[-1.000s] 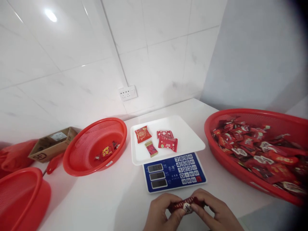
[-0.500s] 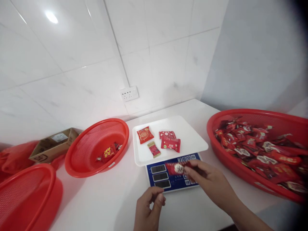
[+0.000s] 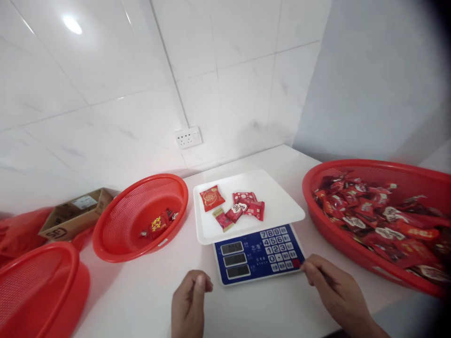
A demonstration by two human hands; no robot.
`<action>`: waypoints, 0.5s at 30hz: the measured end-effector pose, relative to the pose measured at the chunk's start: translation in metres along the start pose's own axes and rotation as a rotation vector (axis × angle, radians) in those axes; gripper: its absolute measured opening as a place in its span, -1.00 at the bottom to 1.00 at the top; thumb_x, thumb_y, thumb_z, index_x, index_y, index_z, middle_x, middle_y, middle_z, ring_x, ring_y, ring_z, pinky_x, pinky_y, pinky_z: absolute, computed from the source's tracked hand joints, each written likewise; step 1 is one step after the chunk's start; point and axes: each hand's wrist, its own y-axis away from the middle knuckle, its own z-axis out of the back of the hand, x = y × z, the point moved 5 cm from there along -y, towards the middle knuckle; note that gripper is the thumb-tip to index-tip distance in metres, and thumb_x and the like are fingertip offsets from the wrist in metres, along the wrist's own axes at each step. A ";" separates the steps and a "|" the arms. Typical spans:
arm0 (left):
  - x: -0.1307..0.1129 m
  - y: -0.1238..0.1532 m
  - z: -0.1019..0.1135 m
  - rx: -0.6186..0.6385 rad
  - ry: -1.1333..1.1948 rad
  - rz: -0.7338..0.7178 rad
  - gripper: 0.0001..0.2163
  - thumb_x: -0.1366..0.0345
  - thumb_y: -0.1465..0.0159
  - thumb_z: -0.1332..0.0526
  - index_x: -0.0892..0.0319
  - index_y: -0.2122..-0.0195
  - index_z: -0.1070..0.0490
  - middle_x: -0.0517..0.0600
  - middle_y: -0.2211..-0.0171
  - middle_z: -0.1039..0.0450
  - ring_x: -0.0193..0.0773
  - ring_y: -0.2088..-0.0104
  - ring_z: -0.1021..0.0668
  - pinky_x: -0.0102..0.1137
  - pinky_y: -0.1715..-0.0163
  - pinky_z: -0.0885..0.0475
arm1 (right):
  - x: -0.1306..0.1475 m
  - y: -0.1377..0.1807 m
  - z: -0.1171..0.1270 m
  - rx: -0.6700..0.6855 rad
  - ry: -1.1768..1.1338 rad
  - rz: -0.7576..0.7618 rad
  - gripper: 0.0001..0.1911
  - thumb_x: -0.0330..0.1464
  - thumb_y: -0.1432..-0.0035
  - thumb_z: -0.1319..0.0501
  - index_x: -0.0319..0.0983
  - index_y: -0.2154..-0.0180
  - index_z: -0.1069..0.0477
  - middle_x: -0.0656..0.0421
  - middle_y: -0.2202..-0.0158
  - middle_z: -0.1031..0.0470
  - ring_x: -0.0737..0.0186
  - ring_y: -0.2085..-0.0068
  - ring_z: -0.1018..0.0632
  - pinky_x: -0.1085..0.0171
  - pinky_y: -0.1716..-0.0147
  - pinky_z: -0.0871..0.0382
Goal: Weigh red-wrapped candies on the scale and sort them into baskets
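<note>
A blue weighing scale (image 3: 256,257) carries a white tray (image 3: 278,206). Several wrapped sweets lie on the tray: a square red packet (image 3: 211,197) at its left, a red and gold one (image 3: 223,219) nearer the front, and a dark red one with a white label (image 3: 237,210) resting against others. My right hand (image 3: 334,292) is beside the scale's front right corner, fingertips close to the red key, fingers curled together with nothing visible in them. Left of the scale, just above the table, my left hand (image 3: 190,303) is closed, thumb against the bent fingers, and no object shows in it.
On the right a large red basket (image 3: 378,165) holds many wrapped sweets. A red basket (image 3: 120,211) with a few sweets stands at the left, another red basket (image 3: 66,277) in front of it. Behind them are a cardboard box (image 3: 70,220) and a wall socket (image 3: 188,137).
My right hand has let go of the dark red sweet, which now lies on the tray, and has moved right and down off the scale. My left hand has shifted left.
</note>
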 end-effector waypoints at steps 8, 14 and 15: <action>-0.009 -0.018 0.009 -0.027 -0.037 -0.095 -0.67 0.08 -0.27 0.01 0.15 0.49 -0.36 -0.08 0.56 -0.39 -0.30 0.47 -0.43 -0.46 0.42 -0.35 | -0.038 0.019 0.005 -0.112 0.013 -0.161 -0.59 -0.09 -0.16 0.05 -0.15 0.62 -0.20 0.30 0.69 -0.13 0.33 0.65 -0.24 0.34 0.65 -0.15; -0.008 -0.018 0.005 -0.011 -0.049 -0.093 -0.69 0.10 -0.27 0.00 0.15 0.48 -0.38 -0.08 0.56 -0.40 -0.31 0.47 -0.44 -0.46 0.42 -0.36 | -0.052 0.021 0.000 -0.121 -0.062 -0.217 -0.58 -0.07 -0.17 0.03 -0.16 0.62 -0.19 0.30 0.68 -0.10 0.34 0.64 -0.21 0.34 0.65 -0.12; -0.008 -0.018 0.006 -0.015 -0.051 -0.087 -0.68 0.10 -0.27 0.00 0.15 0.48 -0.38 -0.08 0.56 -0.39 -0.31 0.47 -0.44 -0.46 0.42 -0.36 | -0.053 0.021 0.000 -0.126 -0.080 -0.223 -0.57 -0.07 -0.17 0.03 -0.17 0.62 -0.18 0.30 0.68 -0.10 0.34 0.63 -0.21 0.34 0.65 -0.12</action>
